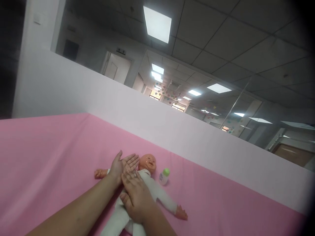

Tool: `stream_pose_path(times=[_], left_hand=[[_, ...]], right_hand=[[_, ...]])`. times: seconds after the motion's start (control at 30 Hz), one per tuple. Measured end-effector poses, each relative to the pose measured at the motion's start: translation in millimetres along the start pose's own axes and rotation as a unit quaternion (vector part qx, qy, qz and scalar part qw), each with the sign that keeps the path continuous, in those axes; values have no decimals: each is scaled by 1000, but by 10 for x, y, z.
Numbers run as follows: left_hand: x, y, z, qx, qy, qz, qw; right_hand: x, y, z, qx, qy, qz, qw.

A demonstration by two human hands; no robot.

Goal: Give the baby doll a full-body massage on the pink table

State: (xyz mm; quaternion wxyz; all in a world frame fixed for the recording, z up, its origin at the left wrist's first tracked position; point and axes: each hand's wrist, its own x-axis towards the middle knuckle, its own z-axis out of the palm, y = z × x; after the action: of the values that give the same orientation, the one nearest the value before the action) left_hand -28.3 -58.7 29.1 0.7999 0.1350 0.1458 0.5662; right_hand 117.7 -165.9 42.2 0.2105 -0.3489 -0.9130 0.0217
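A baby doll (166, 198) in a white outfit lies on its back on a pink sheet (209, 196). My left hand (124, 165) is palm up over the doll's chest, beside its head, with fingers spread and nothing in it. Palm down, my right hand (136, 195) rests over the doll's torso, its fingertips touching or overlapping my left palm. Its fingers are stretched out and hold nothing visible. A small clear bottle (163, 177) with a green cap is beside the doll's shoulder. Both my hands and forearms hide much of the doll's body.
A low white wall (172, 131) runs along the far edge of the pink surface. Above it, glass shows a room with ceiling lights, an open doorway (116, 68) and heart-shaped decorations. A light-coloured wall (46, 85) stands at the left.
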Motion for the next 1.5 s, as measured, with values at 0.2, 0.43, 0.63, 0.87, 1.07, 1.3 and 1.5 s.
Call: stream_pose_path(times=[0.2,0.43,0.63,0.87,1.07,1.3,1.5], left_hand=[[-149,-266,127,-2,-36,-63,997],[-232,-232,197,-4,-38,-65,997],[-185,23,99,16,-16,12,1000],[-250,-133,195,0,-13,-22,1000],[-303,-375,256,-29,-49,-71,996],[-262,-212,200,-2,-22,-43,999],[-168,51,99,11,4,39,999]], right_hand=[[-24,40,101,-24,36,15,999],[4,117,136,-43,72,91,992],[12,30,52,-17,39,33,999],[-25,-58,-15,14,18,5,1000],[-26,44,79,-14,55,70,996],[-5,77,147,-50,83,98,990],[4,-136,-3,1,14,39,999]])
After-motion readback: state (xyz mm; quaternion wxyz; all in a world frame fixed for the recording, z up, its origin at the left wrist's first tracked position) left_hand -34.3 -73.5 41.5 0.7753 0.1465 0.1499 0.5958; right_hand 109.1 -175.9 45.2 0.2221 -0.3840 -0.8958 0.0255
